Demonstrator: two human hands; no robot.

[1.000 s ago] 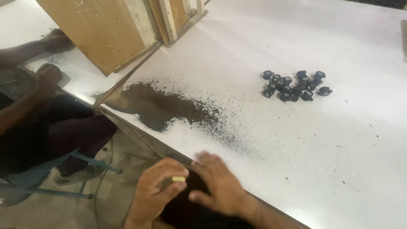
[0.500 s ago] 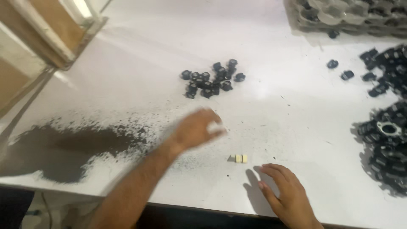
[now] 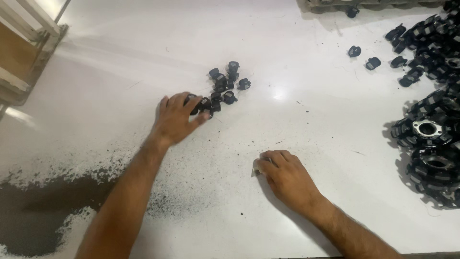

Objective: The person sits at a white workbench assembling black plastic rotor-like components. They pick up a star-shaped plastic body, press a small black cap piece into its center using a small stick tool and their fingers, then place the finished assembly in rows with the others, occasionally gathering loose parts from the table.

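The left hand [image 3: 176, 117] lay palm down on the white table [image 3: 120, 72], its fingers loosely spread and reaching into the near-left edge of a small cluster of black parts [image 3: 224, 85]. Its fingertips covered one or two of those pieces; whether it actually pinched any could not be told from this angle. The cluster sat toward the far middle of the table, with most pieces just beyond and to the right of the fingers.

The right hand [image 3: 286, 176] rested nearer the person, right of centre, fingers curled together and pressed down on a small pale piece [image 3: 255, 168] that showed at its left edge. The two hands were well apart.

A spread of dark powder [image 3: 43, 206] covered the near-left corner of the table, thinning into specks toward the left forearm. A large heap of black ring-shaped parts [image 3: 429, 134] lay along the right edge, with loose black pieces [image 3: 371, 60] scattered at the far right. A wooden frame [image 3: 24, 52] stood at the far left.
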